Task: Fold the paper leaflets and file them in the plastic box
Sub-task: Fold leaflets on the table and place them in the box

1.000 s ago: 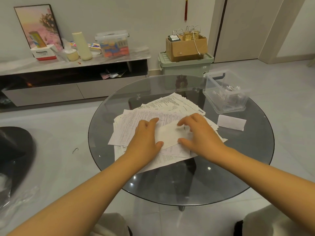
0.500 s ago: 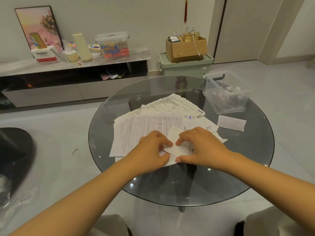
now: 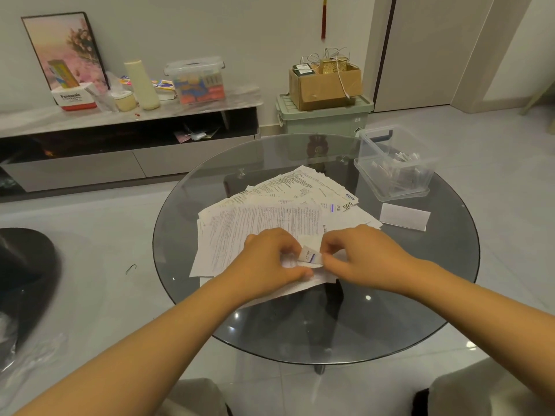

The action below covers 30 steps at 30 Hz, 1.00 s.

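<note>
Had my left hand (image 3: 271,261) and right hand (image 3: 362,255) both pinching one leaflet (image 3: 309,256), half-folded, above the leaflet pile's (image 3: 264,223) 6 o'clock edge. Thin, floppy paper, probably tears easily, so edges seemed best. Plastic box (image 3: 395,163) sat at 2 o'clock.

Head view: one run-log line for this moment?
step: folding | left hand: pinches leaflet | right hand: pinches leaflet | pile: on glass table | plastic box: open, far right
</note>
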### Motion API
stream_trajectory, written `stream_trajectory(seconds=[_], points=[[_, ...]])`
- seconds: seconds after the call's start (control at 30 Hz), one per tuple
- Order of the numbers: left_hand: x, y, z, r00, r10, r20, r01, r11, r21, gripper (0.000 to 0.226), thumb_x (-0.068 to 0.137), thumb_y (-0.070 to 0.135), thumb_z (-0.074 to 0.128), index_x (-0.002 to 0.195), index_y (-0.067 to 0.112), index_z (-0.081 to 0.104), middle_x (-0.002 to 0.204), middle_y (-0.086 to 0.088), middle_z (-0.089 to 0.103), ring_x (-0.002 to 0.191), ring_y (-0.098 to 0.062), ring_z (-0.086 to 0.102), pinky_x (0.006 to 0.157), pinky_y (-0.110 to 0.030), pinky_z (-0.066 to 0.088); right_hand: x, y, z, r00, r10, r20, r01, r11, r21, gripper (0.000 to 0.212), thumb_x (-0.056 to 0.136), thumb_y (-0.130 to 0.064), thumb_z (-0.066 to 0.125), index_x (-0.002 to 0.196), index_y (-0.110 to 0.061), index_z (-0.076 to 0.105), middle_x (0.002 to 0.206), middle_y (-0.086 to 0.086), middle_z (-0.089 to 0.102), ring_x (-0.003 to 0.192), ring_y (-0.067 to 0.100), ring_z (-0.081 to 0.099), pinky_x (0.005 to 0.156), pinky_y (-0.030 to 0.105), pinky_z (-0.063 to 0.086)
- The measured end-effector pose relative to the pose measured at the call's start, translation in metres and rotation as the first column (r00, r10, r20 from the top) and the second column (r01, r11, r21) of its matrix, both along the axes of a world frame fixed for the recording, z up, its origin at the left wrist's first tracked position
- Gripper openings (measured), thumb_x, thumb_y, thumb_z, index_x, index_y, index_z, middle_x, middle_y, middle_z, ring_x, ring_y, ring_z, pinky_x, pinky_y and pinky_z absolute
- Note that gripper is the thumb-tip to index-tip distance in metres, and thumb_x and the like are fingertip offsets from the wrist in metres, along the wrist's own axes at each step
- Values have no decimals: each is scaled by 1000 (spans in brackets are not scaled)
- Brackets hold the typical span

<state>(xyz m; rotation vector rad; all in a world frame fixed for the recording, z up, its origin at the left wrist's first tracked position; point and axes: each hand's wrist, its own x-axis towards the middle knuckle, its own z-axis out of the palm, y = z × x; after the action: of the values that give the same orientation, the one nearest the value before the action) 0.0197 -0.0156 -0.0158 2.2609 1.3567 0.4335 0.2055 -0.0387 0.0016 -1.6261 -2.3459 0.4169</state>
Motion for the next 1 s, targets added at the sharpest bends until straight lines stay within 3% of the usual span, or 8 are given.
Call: stream_trajectory(seconds=[0.1,0.23,0.33,0.4,0.5,0.63,0.77,1.0], points=[[3,1,-1,998,24,55,-25,1000,8,20,82,40,67,83,20,64,84,12,61,82,-6,54,88,-33,42,2,2,2,997,-29,-75,24,998,-60,17,88,-28,51,76,-20,59,76,-5,63,76,17,57,69,31,47],[6,2,-5,996,64,66,-63,998,-16,23,85,39,63,80,17,63,77,10,60,75,-6,51,77,-25,35,6,6,5,985,-63,-159,41,989,-139,16,90,-25,54,80,-19,63,71,-13,58,68,5,52,58,11,38],[8,4,-6,991,103,81,-100,994,-37,22,86,36,62,78,15,63,72,9,58,70,-6,50,66,-21,36,10,9,4,974,-100,-205,65,983,-174,17,91,-31,55,83,-21,66,68,-14,56,62,2,49,57,8,38],[8,5,-5,987,136,87,-134,990,-33,23,87,34,62,75,15,61,71,6,59,68,-6,50,62,-19,37,10,11,0,973,-103,-208,65,981,-182,9,88,-31,61,89,-23,65,78,-17,59,72,3,54,60,8,39],[11,6,-5,982,172,75,-172,985,-14,20,87,31,63,72,19,57,71,6,57,68,-8,51,60,-18,37,9,13,-8,969,-129,-210,97,983,-155,12,84,-24,65,95,-24,62,91,-10,61,82,9,55,73,22,46],[18,6,-9,982,185,51,-184,983,-17,19,83,29,68,93,24,52,86,7,55,80,-13,55,73,-24,46,4,15,-16,971,-163,-173,147,984,-98,29,84,-23,66,112,-23,59,96,-5,56,85,10,50,75,24,41],[20,6,-10,985,170,9,-170,985,-13,42,83,29,69,120,25,48,107,5,45,100,-19,52,94,-35,45,3,19,-24,988,-152,-14,151,988,-40,43,85,-32,65,125,-30,52,116,-1,48,113,18,38,95,29,34],[22,9,-7,989,117,-88,-117,993,1,43,85,27,67,126,23,54,117,3,49,111,-16,46,102,-34,37,4,22,-24,986,-161,40,163,985,-55,40,83,-35,66,120,-27,55,107,-5,48,108,16,39,92,27,30]])
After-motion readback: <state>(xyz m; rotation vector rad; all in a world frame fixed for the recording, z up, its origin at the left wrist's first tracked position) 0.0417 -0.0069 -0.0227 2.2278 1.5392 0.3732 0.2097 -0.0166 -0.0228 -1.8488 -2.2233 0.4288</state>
